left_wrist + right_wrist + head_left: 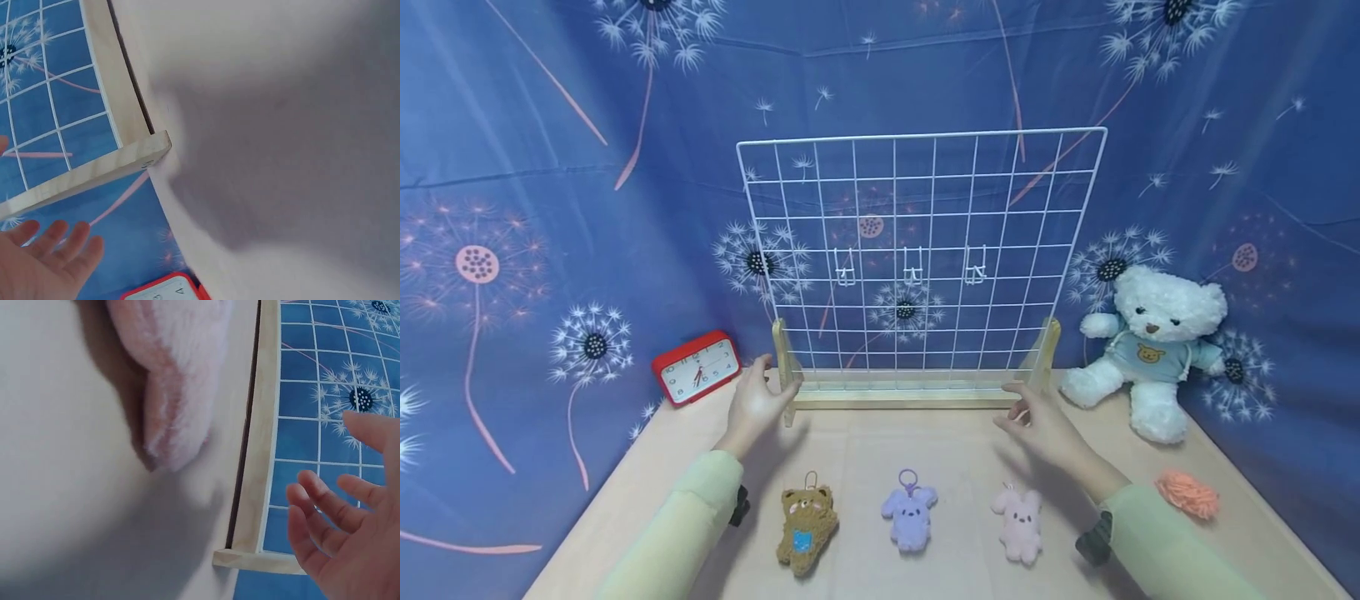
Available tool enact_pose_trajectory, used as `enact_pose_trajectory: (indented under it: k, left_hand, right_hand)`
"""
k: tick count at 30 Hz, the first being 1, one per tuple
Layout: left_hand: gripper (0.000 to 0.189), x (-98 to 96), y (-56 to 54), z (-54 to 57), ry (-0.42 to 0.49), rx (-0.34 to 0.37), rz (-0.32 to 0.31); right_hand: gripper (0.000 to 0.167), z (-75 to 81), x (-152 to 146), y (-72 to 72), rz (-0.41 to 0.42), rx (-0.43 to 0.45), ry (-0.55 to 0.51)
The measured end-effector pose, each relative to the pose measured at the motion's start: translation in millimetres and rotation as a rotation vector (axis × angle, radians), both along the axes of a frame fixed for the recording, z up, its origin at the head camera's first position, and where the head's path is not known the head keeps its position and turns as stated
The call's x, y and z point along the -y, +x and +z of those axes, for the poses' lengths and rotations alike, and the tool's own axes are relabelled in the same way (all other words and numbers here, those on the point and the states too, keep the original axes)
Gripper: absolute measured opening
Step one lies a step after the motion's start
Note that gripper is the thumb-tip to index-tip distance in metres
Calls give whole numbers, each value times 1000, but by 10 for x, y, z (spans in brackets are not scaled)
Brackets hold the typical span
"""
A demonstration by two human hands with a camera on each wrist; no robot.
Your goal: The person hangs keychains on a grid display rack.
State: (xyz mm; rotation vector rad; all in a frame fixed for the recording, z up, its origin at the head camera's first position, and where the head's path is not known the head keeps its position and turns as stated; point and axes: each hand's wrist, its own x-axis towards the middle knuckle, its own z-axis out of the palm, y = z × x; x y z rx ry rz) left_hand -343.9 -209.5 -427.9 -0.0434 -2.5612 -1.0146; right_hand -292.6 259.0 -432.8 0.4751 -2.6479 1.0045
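Observation:
A white wire grid panel (913, 208) stands upright in a wooden stand (902, 402) at the back of the table. Three white hooks, one of them the middle hook (912, 271), hang on its wires. My left hand (758, 404) is at the stand's left leg (94, 172), thumb and fingers spread apart. At the other end, my right hand (1037, 425) is by the right leg, its fingers loosely bent with nothing between them. In front lie a brown bear keychain (806, 529), a purple plush keychain (910, 518) and a pink plush keychain (1019, 523).
A red clock (697, 367) stands at the back left. On the right sits a white teddy bear (1153, 354) in a light blue top, with a bundle of orange yarn (1187, 493) nearer the front. Blue dandelion-print cloth (587, 225) hangs behind the table.

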Motion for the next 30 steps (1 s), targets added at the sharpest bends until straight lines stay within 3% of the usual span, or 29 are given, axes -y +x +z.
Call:
enact_pose_trajectory:
  k: [8,13,20,30]
  left_hand:
    - [74,-49,-164,-5,221,40,-110]
    - [66,-53,-216,-19,327,98,-109]
    - [58,-9,-241,-82,303,113,-92]
    - [48,10,-251,-129,296,35,-89]
  right_hand:
    - [52,-82,-87,89,-22,115,-57]
    - [46,-105,-118,135,-26,156,-57]
    - [30,-192,-165,139,2,216,-52]
    - [15,-276,-182,134,84,294,0]
